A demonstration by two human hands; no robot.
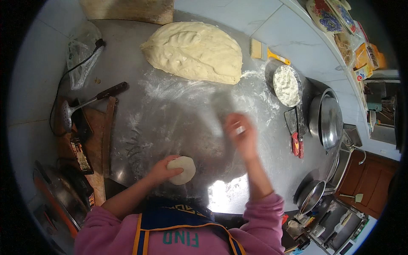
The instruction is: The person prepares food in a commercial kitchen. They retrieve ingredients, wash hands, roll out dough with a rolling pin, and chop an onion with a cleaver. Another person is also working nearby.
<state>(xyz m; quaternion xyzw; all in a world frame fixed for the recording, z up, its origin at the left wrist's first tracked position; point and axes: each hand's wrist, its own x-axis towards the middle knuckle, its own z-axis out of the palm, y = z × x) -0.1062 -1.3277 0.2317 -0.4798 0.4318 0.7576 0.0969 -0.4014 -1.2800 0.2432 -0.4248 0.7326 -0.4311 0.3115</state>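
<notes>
My left hand [164, 172] holds a flat round piece of dough [185, 170] near the front edge of the steel worktop [178, 127]. Its thumb lies across the top of the disc. To the right and farther out, my right hand [241, 132] is blurred over the worktop with its fingers curled. A small white spot shows at those fingers, but what it is, and whether the hand grips anything, is unclear. Beyond both hands, a large mound of dough [197, 52] rests at the back of the worktop, with loose flour [169, 87] scattered in front of it.
On the right are a pastry brush [267, 52], a bowl of flour [287, 86], a scraper [292, 127], a red-handled tool [300, 134] and metal basins [325, 118]. A slotted skimmer [79, 106], wooden board [95, 127], plastic bag [83, 57] and black cord [70, 70] lie left.
</notes>
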